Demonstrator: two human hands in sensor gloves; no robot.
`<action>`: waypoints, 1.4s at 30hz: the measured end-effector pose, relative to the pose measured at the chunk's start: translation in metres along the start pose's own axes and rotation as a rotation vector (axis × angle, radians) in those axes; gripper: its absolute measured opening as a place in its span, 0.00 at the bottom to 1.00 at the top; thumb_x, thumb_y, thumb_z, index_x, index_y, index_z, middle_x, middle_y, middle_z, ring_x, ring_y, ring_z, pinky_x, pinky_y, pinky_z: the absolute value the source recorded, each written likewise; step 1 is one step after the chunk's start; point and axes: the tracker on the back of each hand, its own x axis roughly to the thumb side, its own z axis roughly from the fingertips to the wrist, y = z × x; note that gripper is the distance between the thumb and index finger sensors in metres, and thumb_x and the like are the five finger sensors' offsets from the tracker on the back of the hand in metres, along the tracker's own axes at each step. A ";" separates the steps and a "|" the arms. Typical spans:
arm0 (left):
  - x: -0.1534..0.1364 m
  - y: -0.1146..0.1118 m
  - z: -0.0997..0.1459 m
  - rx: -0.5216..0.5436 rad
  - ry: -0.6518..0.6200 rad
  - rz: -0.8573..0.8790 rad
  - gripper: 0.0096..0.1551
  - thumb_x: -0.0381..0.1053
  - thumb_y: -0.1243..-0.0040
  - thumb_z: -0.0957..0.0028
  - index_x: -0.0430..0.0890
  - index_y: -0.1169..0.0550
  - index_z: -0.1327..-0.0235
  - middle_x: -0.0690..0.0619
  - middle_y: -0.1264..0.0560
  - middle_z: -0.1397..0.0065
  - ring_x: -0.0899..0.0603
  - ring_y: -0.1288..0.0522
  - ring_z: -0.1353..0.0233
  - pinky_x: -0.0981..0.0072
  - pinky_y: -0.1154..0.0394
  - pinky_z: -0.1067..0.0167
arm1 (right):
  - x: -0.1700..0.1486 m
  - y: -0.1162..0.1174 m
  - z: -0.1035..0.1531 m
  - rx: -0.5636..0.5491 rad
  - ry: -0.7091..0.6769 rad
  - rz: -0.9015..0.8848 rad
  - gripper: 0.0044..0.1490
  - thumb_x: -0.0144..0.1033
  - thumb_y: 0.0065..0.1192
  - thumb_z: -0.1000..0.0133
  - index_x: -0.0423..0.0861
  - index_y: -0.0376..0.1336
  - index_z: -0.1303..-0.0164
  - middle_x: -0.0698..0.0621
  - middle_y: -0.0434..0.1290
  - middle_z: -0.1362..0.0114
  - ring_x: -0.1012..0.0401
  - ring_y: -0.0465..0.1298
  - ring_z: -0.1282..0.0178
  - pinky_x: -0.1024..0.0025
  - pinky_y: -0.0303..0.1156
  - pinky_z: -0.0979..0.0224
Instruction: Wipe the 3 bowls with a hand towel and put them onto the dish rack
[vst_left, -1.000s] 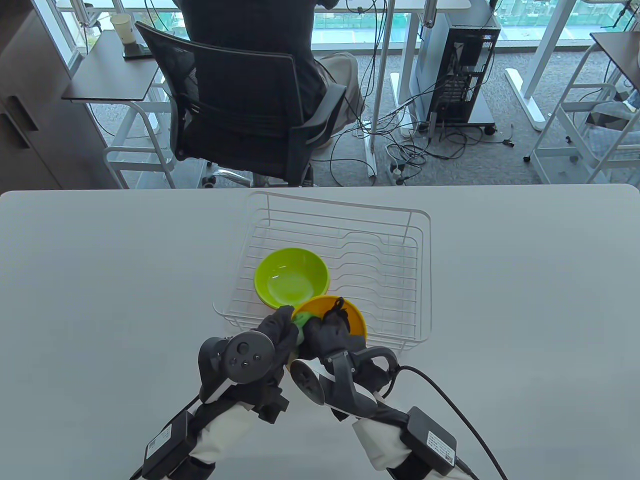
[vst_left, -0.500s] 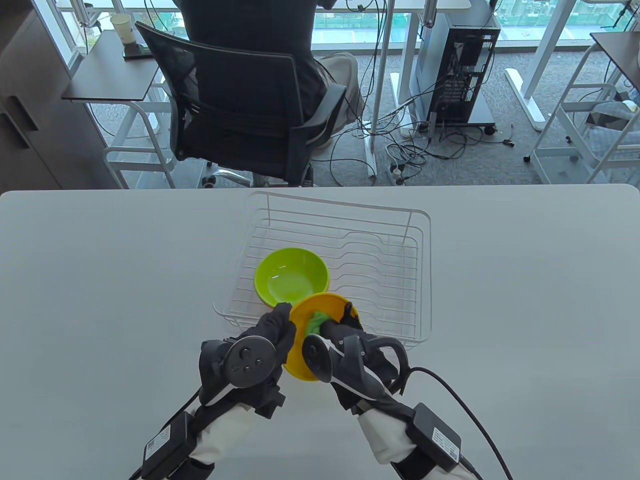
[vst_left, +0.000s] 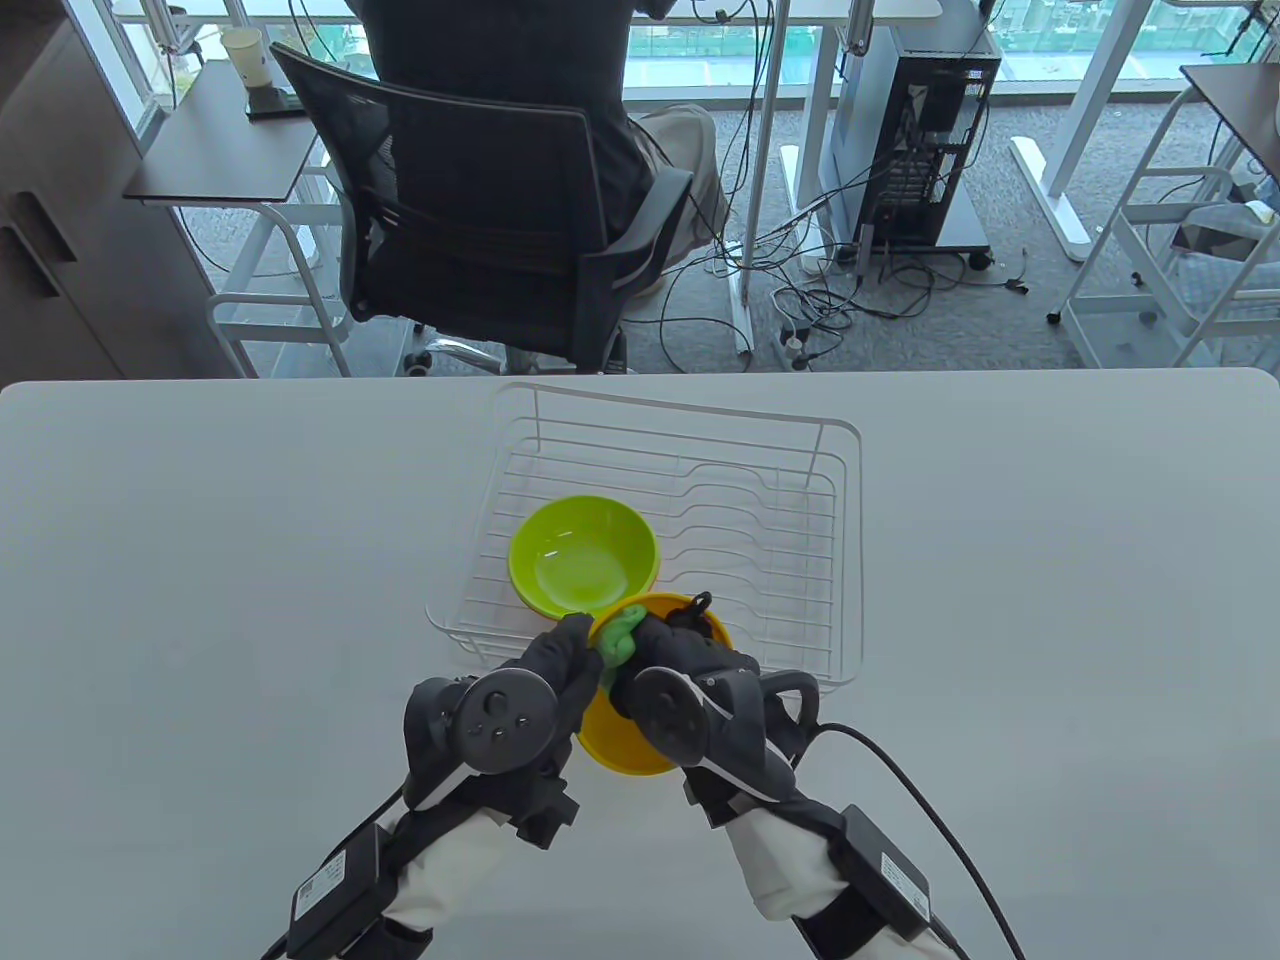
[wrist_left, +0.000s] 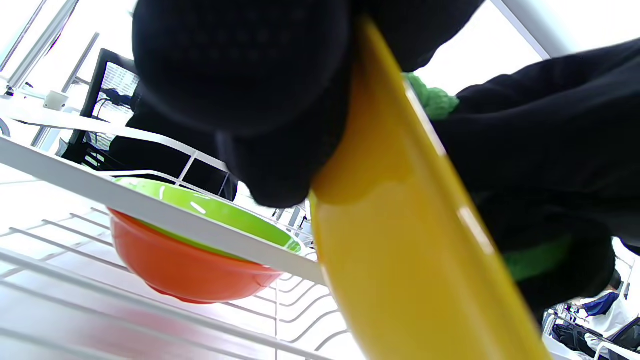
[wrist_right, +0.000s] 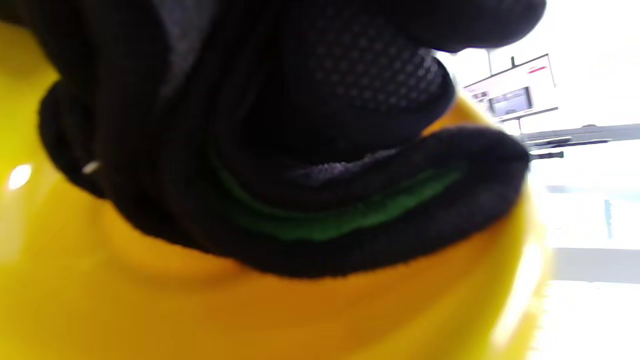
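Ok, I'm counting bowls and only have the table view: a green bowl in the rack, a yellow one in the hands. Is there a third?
Observer: Yes. The left wrist view shows an orange bowl nested under the green bowl in the rack.
Operator: Is the towel actually on the yellow one?
Observer: The right wrist view shows the right hand with the green towel tucked under its fingers, against the yellow bowl.
Operator: And the left hand's hold?
Observer: The left hand grips the rim, with glove on both sides of it.
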 end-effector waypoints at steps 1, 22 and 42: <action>0.000 0.000 0.000 -0.003 0.007 0.005 0.27 0.42 0.40 0.41 0.25 0.23 0.38 0.26 0.16 0.49 0.41 0.10 0.70 0.71 0.13 0.75 | -0.003 -0.002 -0.001 -0.003 0.013 -0.001 0.33 0.50 0.69 0.54 0.43 0.74 0.43 0.47 0.83 0.58 0.60 0.83 0.70 0.69 0.79 0.67; -0.045 0.045 -0.059 0.110 0.444 -0.253 0.29 0.41 0.39 0.41 0.23 0.26 0.36 0.24 0.18 0.46 0.41 0.08 0.69 0.72 0.11 0.74 | -0.076 -0.018 -0.015 0.015 0.292 -0.283 0.34 0.49 0.69 0.53 0.41 0.73 0.41 0.46 0.82 0.58 0.60 0.83 0.70 0.69 0.79 0.67; -0.065 0.015 -0.092 0.084 0.640 -0.320 0.28 0.43 0.39 0.41 0.27 0.26 0.34 0.27 0.17 0.44 0.41 0.08 0.66 0.71 0.10 0.71 | -0.079 -0.010 -0.013 0.010 0.316 -0.387 0.34 0.50 0.68 0.52 0.41 0.73 0.41 0.47 0.83 0.58 0.60 0.83 0.70 0.69 0.79 0.67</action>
